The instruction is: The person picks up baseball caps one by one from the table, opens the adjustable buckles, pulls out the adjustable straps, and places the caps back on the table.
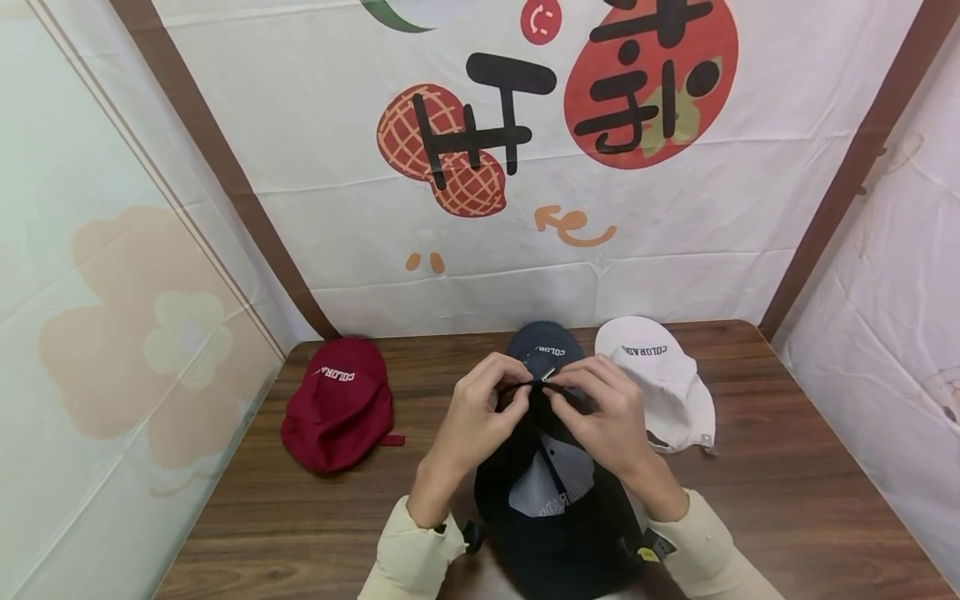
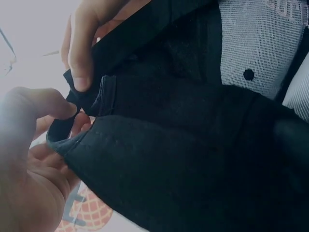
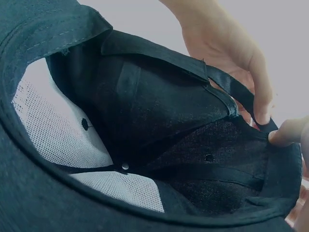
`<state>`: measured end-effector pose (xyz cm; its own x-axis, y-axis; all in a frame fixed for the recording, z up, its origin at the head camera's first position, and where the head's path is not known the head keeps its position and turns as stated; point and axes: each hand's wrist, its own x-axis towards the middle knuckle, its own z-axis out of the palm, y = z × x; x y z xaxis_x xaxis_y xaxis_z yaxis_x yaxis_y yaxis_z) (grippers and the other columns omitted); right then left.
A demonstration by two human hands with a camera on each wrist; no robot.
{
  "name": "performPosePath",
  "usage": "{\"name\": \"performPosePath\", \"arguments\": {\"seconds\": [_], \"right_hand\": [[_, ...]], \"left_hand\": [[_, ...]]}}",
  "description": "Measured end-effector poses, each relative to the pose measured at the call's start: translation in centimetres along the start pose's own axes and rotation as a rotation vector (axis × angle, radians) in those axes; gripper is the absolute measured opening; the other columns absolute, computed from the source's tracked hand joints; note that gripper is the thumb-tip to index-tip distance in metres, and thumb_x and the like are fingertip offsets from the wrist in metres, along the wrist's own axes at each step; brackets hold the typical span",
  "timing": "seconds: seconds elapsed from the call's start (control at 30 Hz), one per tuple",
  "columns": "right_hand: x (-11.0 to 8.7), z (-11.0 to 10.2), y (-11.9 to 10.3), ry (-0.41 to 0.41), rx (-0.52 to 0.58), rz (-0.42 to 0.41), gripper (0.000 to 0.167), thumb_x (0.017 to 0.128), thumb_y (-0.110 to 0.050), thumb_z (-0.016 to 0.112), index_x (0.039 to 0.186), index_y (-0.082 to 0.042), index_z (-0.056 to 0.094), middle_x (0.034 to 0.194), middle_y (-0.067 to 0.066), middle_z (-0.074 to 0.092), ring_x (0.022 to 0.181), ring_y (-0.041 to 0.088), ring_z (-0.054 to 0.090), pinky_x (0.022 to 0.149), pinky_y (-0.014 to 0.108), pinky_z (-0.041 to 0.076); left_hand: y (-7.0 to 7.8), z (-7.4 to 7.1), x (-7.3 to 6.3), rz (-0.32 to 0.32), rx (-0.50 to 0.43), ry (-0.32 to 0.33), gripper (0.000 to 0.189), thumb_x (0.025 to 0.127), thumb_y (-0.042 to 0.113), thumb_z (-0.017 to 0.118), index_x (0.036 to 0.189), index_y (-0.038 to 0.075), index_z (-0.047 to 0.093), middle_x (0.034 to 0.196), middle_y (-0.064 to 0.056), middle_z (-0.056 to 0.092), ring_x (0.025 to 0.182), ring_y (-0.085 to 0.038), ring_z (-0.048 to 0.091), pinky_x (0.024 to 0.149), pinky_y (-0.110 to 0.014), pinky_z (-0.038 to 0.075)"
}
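Note:
A black baseball cap (image 1: pixel 570 554) is turned with its inside toward me, its brim nearest me and its back strap end away. The left hand (image 1: pixel 480 412) pinches the narrow back strap (image 3: pixel 231 87) between thumb and fingertips. Right beside it, the right hand (image 1: pixel 609 417) pinches the edge of the cap's back opening, thumb toward me. A small metal buckle (image 1: pixel 548 375) shows between the two sets of fingertips. Inside the cap, pale mesh lining (image 3: pixel 53 121) sits behind the front panels. The fingers behind the strap are partly hidden.
A dark red cap (image 1: pixel 337 408) lies at the left of the wooden table (image 1: pixel 247 517). Behind the hands is a navy cap (image 1: pixel 543 342), partly covered by them. Close by on the right lies a white cap (image 1: pixel 663 387). A printed cloth (image 1: pixel 450 300) hangs behind the table.

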<state>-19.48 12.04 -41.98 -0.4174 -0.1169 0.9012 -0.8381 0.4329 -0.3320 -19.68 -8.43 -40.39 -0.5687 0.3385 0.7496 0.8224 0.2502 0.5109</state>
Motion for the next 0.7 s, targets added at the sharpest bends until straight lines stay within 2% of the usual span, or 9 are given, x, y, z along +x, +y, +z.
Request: {"name": "performPosePath", "arguments": {"seconds": [0.23, 0.5, 0.7], "right_hand": [[-0.16, -0.11, -0.05, -0.028, -0.015, -0.008, 0.019, 0.079, 0.003, 0.085, 0.094, -0.008, 0.081, 0.093, 0.004, 0.077, 0.088, 0.022, 0.069, 0.079, 0.027, 0.052], [-0.01, -0.01, -0.09, -0.003, -0.005, -0.014, 0.019, 0.079, 0.004, 0.083, 0.093, -0.008, 0.081, 0.091, 0.004, 0.077, 0.085, 0.022, 0.069, 0.077, 0.028, 0.052], [0.01, 0.07, -0.09, 0.008, 0.003, -0.019, 0.006, 0.086, -0.004, 0.081, 0.091, -0.007, 0.080, 0.091, 0.004, 0.076, 0.084, 0.022, 0.069, 0.076, 0.028, 0.052]], "left_hand": [[0.27, 0.28, 0.12, 0.003, 0.039, -0.009, 0.014, 0.097, -0.003, 0.071, 0.106, 0.008, 0.072, 0.103, -0.006, 0.069, 0.080, -0.011, 0.061, 0.066, -0.024, 0.054], [0.24, 0.38, 0.13, 0.016, 0.041, 0.029, 0.015, 0.096, -0.005, 0.072, 0.105, 0.007, 0.072, 0.102, -0.006, 0.070, 0.080, -0.012, 0.062, 0.068, -0.028, 0.057], [0.20, 0.39, 0.17, 0.025, 0.031, 0.042, 0.016, 0.094, -0.007, 0.072, 0.104, 0.006, 0.072, 0.101, -0.006, 0.071, 0.081, -0.013, 0.063, 0.069, -0.027, 0.057]]}}
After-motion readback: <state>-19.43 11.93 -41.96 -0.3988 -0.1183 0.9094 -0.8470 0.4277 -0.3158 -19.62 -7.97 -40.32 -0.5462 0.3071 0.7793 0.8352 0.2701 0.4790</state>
